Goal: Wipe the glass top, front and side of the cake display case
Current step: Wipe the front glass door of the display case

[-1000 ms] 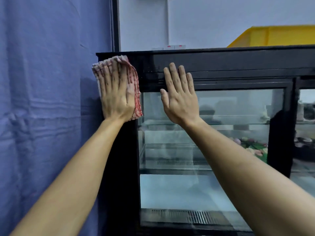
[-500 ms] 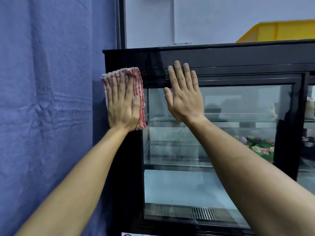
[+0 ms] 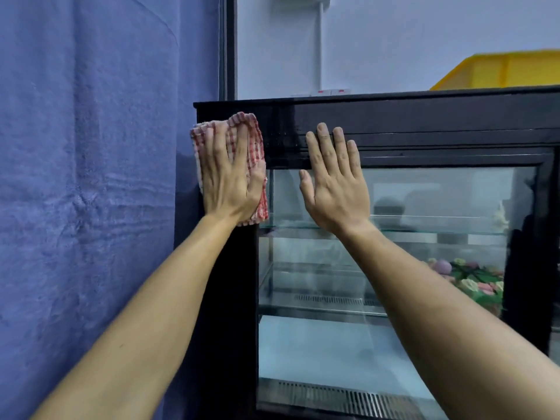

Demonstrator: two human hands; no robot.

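The cake display case [image 3: 424,122] is a black-framed cabinet with a glass front and glass shelves inside. My left hand [image 3: 230,180] lies flat with straight fingers on a red-and-white checked cloth [image 3: 256,144], pressing it against the case's black left front post near the top corner. My right hand [image 3: 335,186] is spread flat on the front glass, with its fingertips over the black top frame. A decorated cake [image 3: 472,283] shows through the glass at the right.
A blue curtain [image 3: 91,192] hangs close along the case's left side. A yellow plastic crate [image 3: 503,71] stands on or behind the case top at the right. A pale wall lies behind. Metal vent grilles line the case floor [image 3: 348,398].
My left hand has slid the cloth a little down the left post from the top corner. My right hand has stayed pressed at the same spot on the glass.
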